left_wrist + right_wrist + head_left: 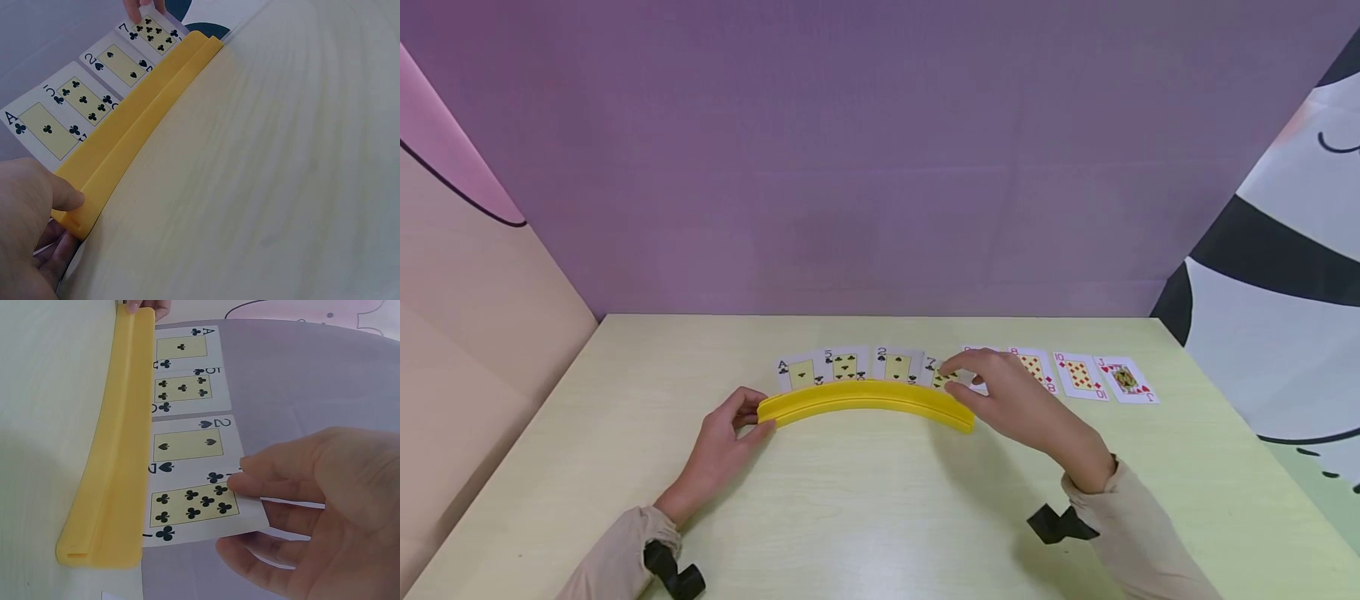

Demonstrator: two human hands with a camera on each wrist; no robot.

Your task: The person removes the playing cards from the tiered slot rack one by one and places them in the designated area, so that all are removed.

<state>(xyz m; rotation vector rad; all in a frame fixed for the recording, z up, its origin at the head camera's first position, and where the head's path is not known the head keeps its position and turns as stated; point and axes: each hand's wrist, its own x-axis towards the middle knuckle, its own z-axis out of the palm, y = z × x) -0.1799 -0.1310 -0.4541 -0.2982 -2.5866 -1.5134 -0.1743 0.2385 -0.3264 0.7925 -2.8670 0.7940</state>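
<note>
A curved yellow card holder (pixel 865 393) stands on the table with several playing cards upright in it. From the left they are the ace of clubs (pixel 47 129), the five of clubs (pixel 84 100), the two of spades (pixel 188 445) and the seven of clubs (pixel 195 506). My left hand (pixel 730 433) grips the holder's left end, thumb (pixel 65 192) on the front and fingers behind. At the right end, my right hand (pixel 1018 400) pinches the seven of clubs by its upper part, the card's lower edge hidden by the holder. Some of the right fingers pass behind this card.
To the right on the table lie more face-up cards: an eight of diamonds (pixel 1036 367), a ten of diamonds (pixel 1080 376) and a red jack (pixel 1126 380). Another card (pixel 979 348) is mostly hidden behind my right hand. A purple wall (pixel 880 167) rises at the table's back edge.
</note>
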